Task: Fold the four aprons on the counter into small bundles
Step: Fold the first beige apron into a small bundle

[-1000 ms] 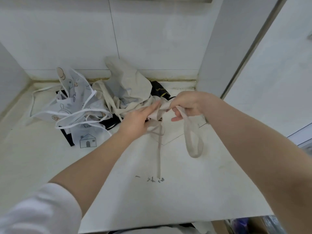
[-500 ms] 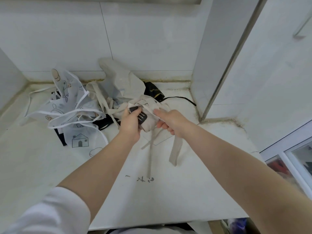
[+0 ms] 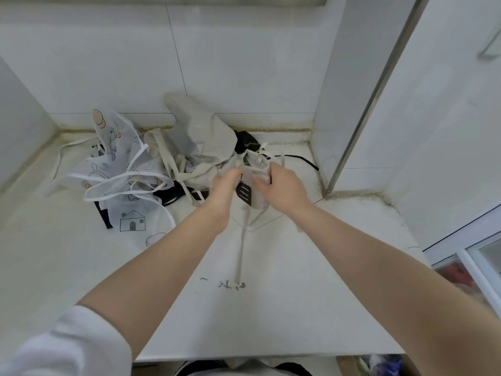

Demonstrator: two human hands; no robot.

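Observation:
A beige apron (image 3: 200, 142) lies crumpled at the back middle of the white counter (image 3: 298, 294). Both hands hold a bunched end of it with a dark slotted buckle. My left hand (image 3: 225, 185) grips the bunch from the left, my right hand (image 3: 282, 185) from the right. A thin beige strap (image 3: 241, 253) hangs from the bunch onto the counter. A white printed apron (image 3: 122, 175) with white trim and a house drawing lies to the left. Black apron fabric (image 3: 245, 141) shows behind and under the pile.
Tiled walls close the counter at the back and left. A white pillar (image 3: 341, 104) with a metal edge stands at the back right. A black strap (image 3: 301, 160) trails toward it. Small dark marks (image 3: 230, 284) sit mid-counter. The counter's front edge is near my body.
My right hand has moved in from the right and up to the bunch. The wide loop of strap it held has been gathered into the bunch. Both hands now sit close together.

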